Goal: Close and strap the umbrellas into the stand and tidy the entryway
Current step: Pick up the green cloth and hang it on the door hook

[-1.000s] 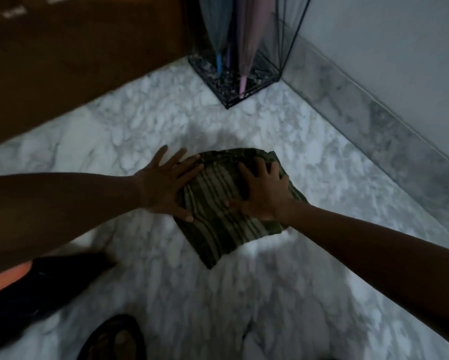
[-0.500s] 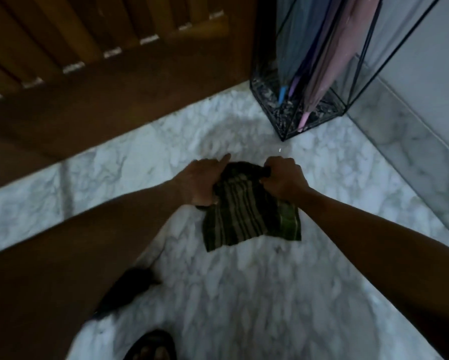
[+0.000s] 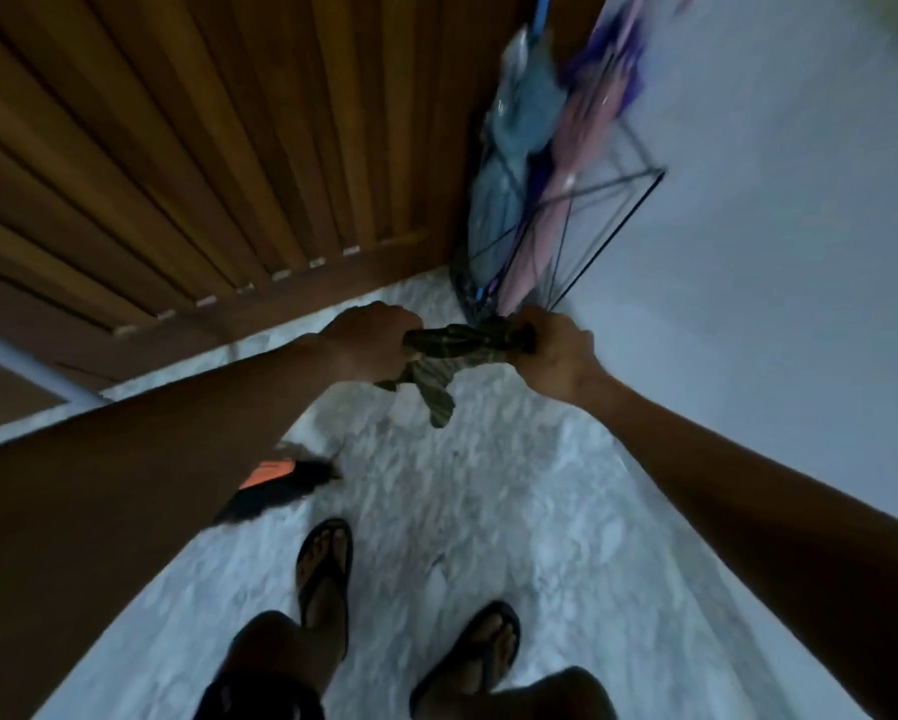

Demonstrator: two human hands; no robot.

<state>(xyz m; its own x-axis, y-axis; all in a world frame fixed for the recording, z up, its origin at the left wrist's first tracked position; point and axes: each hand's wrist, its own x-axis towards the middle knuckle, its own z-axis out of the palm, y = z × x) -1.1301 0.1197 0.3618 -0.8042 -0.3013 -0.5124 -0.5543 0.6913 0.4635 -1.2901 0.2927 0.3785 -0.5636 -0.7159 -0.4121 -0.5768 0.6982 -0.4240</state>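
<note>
A green striped cloth (image 3: 454, 350) hangs bunched in the air between my hands, above the marble floor. My left hand (image 3: 369, 340) grips its left end and my right hand (image 3: 556, 353) grips its right end. Just behind the cloth, in the corner, stands a black wire umbrella stand (image 3: 613, 226). In it are closed umbrellas: a blue one (image 3: 519, 127) on the left and a pink one (image 3: 582, 148) on the right. The stand's base is partly hidden by my right hand and the cloth.
A slatted wooden door (image 3: 203, 163) fills the upper left. A pale wall (image 3: 774, 226) runs along the right. My feet in black flip-flops (image 3: 325, 569) stand on the white marble floor (image 3: 462, 511). A dark and orange object (image 3: 275, 483) lies by my left arm.
The cloth was pressed flat on the floor, then both hands gripped it and lifted it up off the floor. The view has risen and now shows my feet.
</note>
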